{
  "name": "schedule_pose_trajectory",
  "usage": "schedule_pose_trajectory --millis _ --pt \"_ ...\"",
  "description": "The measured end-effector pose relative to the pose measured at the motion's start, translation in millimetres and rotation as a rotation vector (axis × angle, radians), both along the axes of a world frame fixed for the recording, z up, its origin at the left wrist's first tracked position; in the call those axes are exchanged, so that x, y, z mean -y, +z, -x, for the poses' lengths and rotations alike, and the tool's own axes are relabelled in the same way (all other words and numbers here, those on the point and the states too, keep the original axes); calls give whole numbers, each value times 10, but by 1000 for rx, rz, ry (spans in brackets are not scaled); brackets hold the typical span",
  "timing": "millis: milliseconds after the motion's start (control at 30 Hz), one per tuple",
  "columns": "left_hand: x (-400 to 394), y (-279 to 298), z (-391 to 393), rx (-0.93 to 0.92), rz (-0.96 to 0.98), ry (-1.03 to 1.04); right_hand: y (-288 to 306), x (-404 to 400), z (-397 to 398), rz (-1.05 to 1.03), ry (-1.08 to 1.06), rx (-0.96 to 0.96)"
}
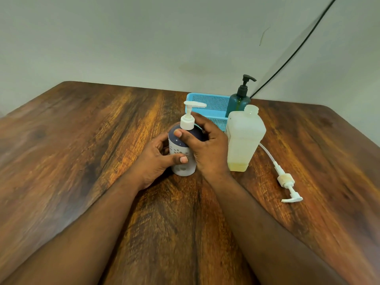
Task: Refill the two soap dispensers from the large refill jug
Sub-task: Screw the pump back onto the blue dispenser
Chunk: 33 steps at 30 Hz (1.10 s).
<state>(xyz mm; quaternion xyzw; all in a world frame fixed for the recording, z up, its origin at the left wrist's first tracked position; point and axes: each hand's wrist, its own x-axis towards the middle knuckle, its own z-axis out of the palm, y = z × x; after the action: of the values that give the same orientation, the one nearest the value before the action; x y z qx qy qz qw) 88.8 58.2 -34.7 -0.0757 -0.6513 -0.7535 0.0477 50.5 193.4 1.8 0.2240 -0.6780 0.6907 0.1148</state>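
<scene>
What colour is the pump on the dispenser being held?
White pump, seen in the head view.

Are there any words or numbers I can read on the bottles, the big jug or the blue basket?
None can be read.
White and navy dispenser: only pale dots, no letters.
Refill jug: plain, no label showing.
Dark green dispenser: no label showing.
Blue basket: only mesh holes.
</scene>
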Motion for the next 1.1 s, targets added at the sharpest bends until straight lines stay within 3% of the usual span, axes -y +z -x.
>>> schedule_pose_trajectory --millis 133,300,467,600,767,1000,1100 --pt "-2 18 -12 9 22 20 -46 -2 -25 83 -50 3" --pt "-6 26 -22 15 23 17 -20 -24 -10 17 74 48" --pt "-10 0 -11 -6 15 20 -87 -16 -10 76 -27 44" --pt "-1 -14 -5 -7 -2 11 -52 -39 34 30 94 96" --pt "-25 15 -20 -14 13 19 -65 -32 3 64 -2 43" --pt "3 -8 -3 -11 -13 1 -5 -75 41 2 184 105" --pt "7 0 2 8 -5 2 45 -139 67 80 261 211"
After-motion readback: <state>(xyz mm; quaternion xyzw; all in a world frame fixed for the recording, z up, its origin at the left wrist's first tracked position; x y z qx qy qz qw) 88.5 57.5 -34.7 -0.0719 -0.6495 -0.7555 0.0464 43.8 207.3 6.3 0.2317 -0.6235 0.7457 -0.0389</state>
